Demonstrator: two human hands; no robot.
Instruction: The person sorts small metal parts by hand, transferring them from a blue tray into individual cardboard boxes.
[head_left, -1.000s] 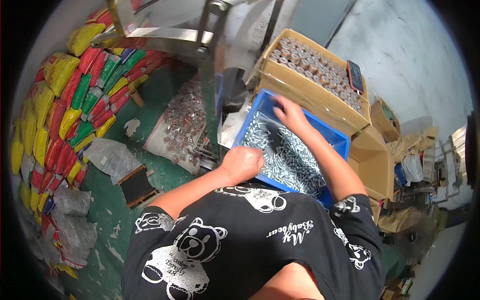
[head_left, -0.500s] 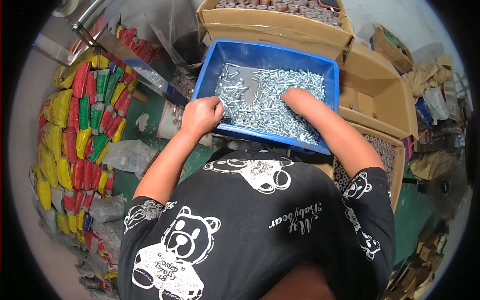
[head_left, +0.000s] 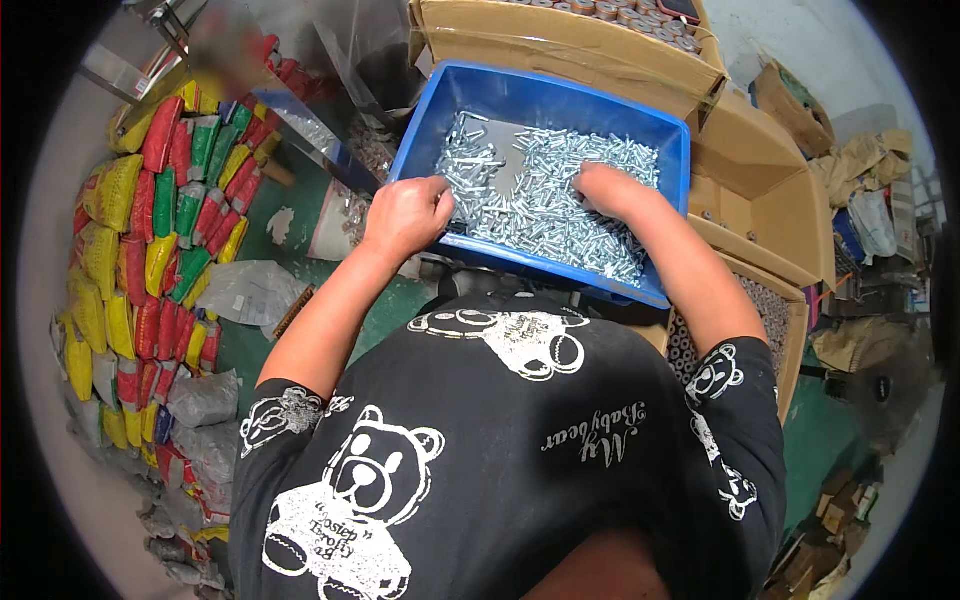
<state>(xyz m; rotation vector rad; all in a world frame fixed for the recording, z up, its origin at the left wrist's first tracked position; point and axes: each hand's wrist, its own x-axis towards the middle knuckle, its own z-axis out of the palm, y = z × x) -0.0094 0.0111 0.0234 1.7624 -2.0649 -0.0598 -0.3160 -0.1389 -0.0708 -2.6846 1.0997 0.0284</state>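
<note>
Green floor (head_left: 302, 200) is seen past the blue bin (head_left: 570, 105). At its near-left corner the left hand (head_left: 410, 212) is loosely curled; toward its right edge the right hand (head_left: 608, 190) is bent among metal fasteners (head_left: 552, 222); neither grip is discernible. Light, slippery, these are probably best pinched mid-shank.

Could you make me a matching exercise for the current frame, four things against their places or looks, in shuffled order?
1. Left hand
2. Right hand
3. Metal pieces
4. Sacks

A. Stacked, mostly red, yellow and green
B. Silvery, heaped loose
C. At the near left corner of the blue tub
D. Reaching inside the tub, right of its middle

Pairs: 1-C, 2-D, 3-B, 4-A
</note>
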